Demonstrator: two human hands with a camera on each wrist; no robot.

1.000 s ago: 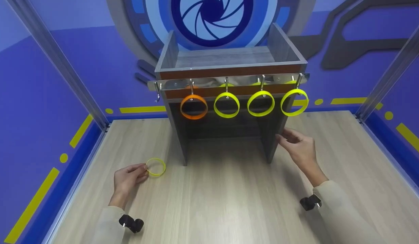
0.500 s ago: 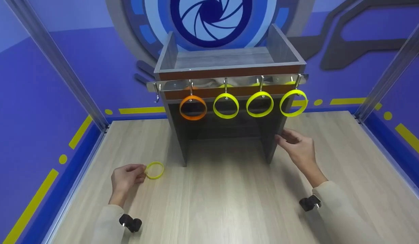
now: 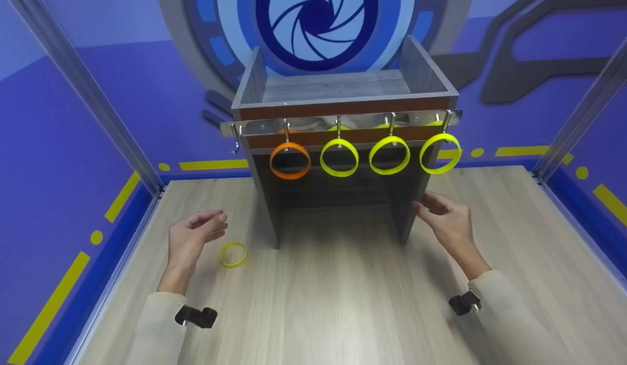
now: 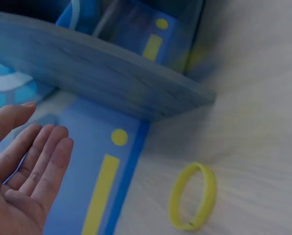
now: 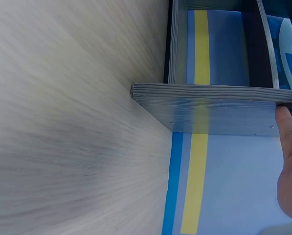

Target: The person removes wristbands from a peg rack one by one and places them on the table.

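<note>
A yellow ring (image 3: pixel 233 266) lies on the table to the left of a grey wooden shelf unit (image 3: pixel 313 101). My left hand (image 3: pixel 194 235) is up and to the left of that ring, with nothing in it. Its fingers spread loosely apart from the thumb in the left wrist view, where the yellow ring (image 4: pixel 210 196) lies off to the right. At the shelf's right side panel, my right hand (image 3: pixel 448 220) touches the wood near its front edge. The right wrist view has the thumb (image 5: pixel 286 128) up against this panel.
A metal hook rail (image 3: pixel 308 123) runs across the shelf's front. From it hang an orange ring (image 3: pixel 290 176) and three yellow rings, the rightmost yellow ring (image 3: pixel 459 152) above my right hand. The leftmost hook (image 3: pixel 236 137) is bare. Blue walls enclose the table.
My left hand has set the yellow ring down flat on the table, let go of it and risen away from it. My right hand has stayed at the side panel.
</note>
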